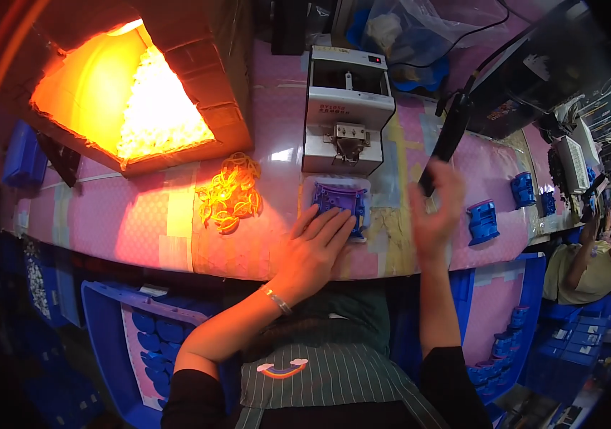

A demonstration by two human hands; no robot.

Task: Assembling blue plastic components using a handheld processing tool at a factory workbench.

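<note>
A blue-purple plastic part (340, 198) sits in a whitish holder (364, 187) at the foot of a small bench machine (345, 111). My left hand (313, 247) rests on its near side, fingers stretched out and slightly spread; the thumb is hidden. To the right, my right hand (436, 218) is raised beside the lower end of a black hand tool (452, 129) attached to a cord. Motion smears its fingers, so whether they grip the tool is unclear. A similar blue part (483, 222) stands on the table to the right of this hand.
A cardboard box (223, 114), brightly lit inside, holds a heap of small pale pieces. Yellow-looking curved pieces (230, 193) lie before it. More blue parts (523, 189) stand farther right. Blue bins (141, 297) flank me below the table edge. Another person (584, 268) sits at far right.
</note>
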